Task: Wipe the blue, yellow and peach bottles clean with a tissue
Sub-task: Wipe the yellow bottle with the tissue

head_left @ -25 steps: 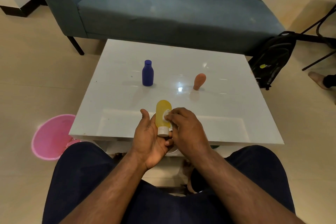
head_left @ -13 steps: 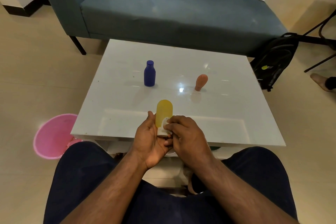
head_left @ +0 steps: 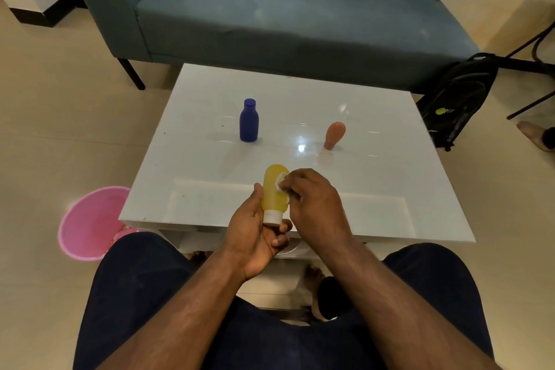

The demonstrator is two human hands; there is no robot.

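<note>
My left hand (head_left: 255, 234) grips the yellow bottle (head_left: 272, 192) near its white cap, cap end toward me, over the front edge of the white table (head_left: 375, 183). My right hand (head_left: 315, 204) pinches a small white tissue (head_left: 281, 181) and presses it against the upper right side of the yellow bottle. The blue bottle (head_left: 249, 121) stands upright at the table's middle left. The peach bottle (head_left: 334, 135) stands on its cap at the middle right.
A teal sofa (head_left: 270, 15) runs behind the table. A pink bin (head_left: 90, 222) sits on the floor to the left. A black backpack (head_left: 456, 99) leans at the right, with another person's foot (head_left: 534, 135) beyond it.
My right hand with the tissue has slid from the cap end up to the upper part of the yellow bottle. The blue and peach bottles have not moved.
</note>
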